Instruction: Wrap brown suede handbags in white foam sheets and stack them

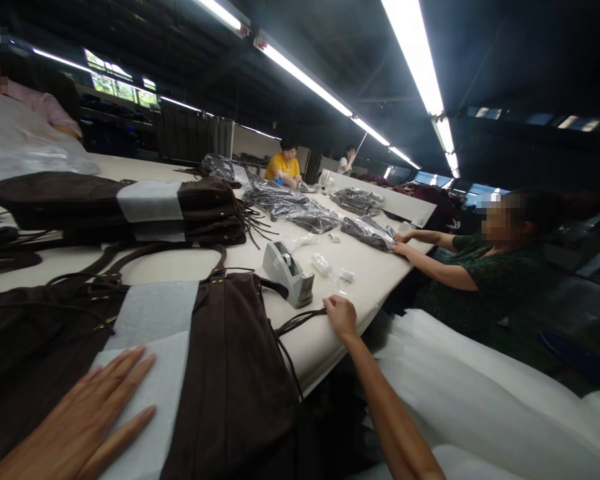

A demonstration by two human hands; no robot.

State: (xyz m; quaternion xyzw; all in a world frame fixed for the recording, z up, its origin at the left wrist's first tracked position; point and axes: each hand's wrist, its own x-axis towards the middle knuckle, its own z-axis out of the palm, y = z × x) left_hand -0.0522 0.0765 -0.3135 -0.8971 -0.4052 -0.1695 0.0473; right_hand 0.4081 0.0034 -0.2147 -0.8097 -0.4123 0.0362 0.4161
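A dark brown bag (230, 380) lies flat in front of me, with a white paper strip (155, 320) around its middle. My left hand (100, 407) rests on the strip, fingers spread. Past the bag's right side, my right hand (341, 315) is closed on thin dark cords (303, 319) that run from the bag. A grey tape dispenser (286, 273) stands on the table just left of that hand. More brown bags (80, 203) with paper bands are stacked behind the nearest one.
The white table (330, 347) carries small clear rolls (321, 264) and plastic-wrapped bags (300, 207). At the right, a person in dark green (480, 280) handles a wrapped bag. White sheeting (470, 393) lies at the lower right. Other people are at the left and far end.
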